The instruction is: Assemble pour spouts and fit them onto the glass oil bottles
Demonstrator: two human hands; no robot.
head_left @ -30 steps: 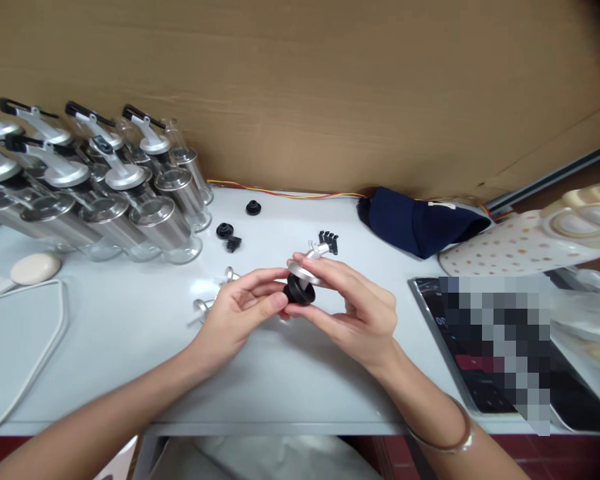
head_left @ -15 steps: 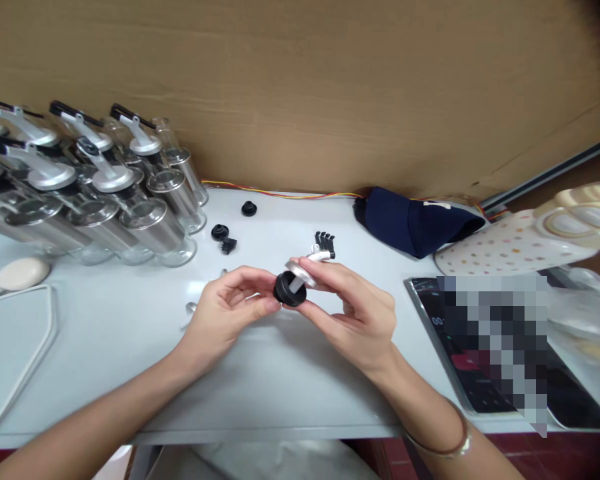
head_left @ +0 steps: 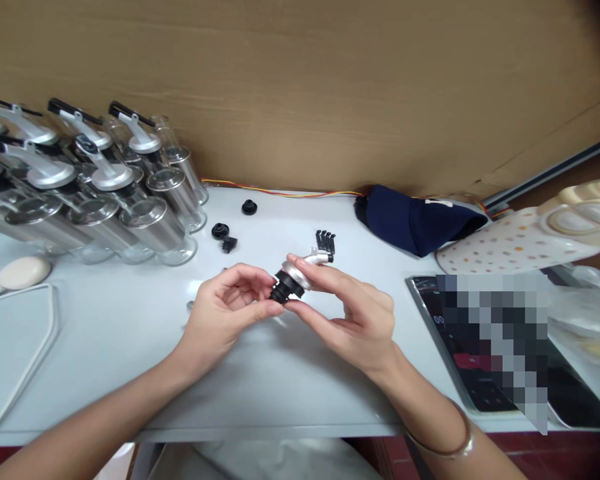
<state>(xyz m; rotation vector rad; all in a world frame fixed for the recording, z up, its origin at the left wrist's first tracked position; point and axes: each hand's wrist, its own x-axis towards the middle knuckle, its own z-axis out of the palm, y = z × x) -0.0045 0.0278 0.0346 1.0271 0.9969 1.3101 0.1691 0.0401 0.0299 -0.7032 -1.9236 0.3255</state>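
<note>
Between thumb and fingers, my left hand (head_left: pixel 230 303) grips a black ribbed stopper (head_left: pixel 281 288). My right hand (head_left: pixel 355 303) pinches a silver pourer spout (head_left: pixel 296 272), its round cap now against the stopper's wide end. The spout's narrow tip, with a black end, points away to the upper right. Just beyond it, several small black flip caps (head_left: pixel 326 240) lie in a row. Parts of silver pieces (head_left: pixel 190 306) show on the table behind my left hand.
Several glass and steel bottles (head_left: pixel 147 227) with pourers stand at left. Loose black stoppers (head_left: pixel 249 207) lie mid-table. A navy cloth item (head_left: pixel 415 220), a dotted container (head_left: pixel 505 243) and a tablet-like device (head_left: pixel 460 360) are at right. A white cable (head_left: pixel 50 327) lies at left.
The pourer spout's stem has gone into the black stopper, and its silver cap now meets the stopper's rim. The stopper has tilted, its ribbed side now showing.
</note>
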